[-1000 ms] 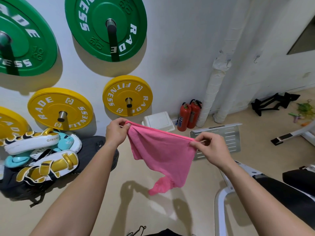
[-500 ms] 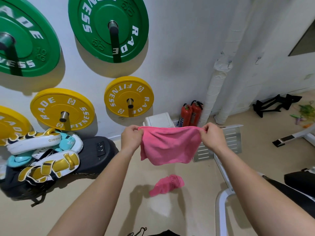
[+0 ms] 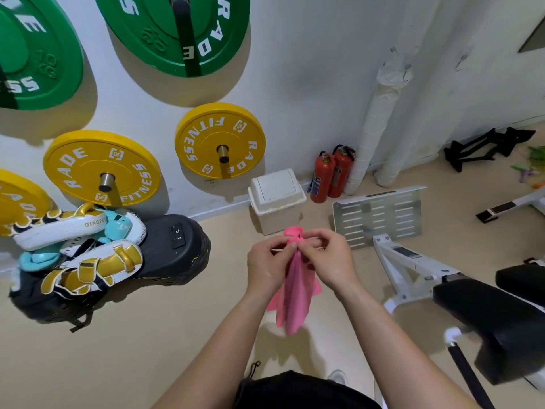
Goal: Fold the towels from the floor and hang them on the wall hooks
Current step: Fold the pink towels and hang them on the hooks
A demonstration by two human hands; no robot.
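**Pink towel brought edge to edge**

Half a second back, held spread between hands well apart; now drawn together, top corners meeting, cloth hanging doubled in a narrow strip. Left hand [image 3: 269, 265] and right hand [image 3: 330, 261] touching at the fingertips, both pinched shut on the upper edge of the pink towel [image 3: 295, 293], a small bunch of fabric poking up above the knuckles. Held in the air above the beige floor [image 3: 147, 335], in front of the white lidded bin [image 3: 275, 199]. Second pink piece visible earlier on the floor: hidden now or merged behind the hanging strip, cannot tell which.

Probably mid-fold, first halving. To do it well: match the corners squarely before letting one hand go, keep the pinch close to the edge, then run the freed hand down the strip to smooth out the twist near the bottom tip. Worth leaving a tidy top edge for catching on a hook.

Thin, soft, limp cloth, matte, creasing freely, lower end ragged and pointed. Possible small hooks [image 3: 408, 69] high on the white wall beside the wrapped pipe [image 3: 377, 125]; too small to confirm.
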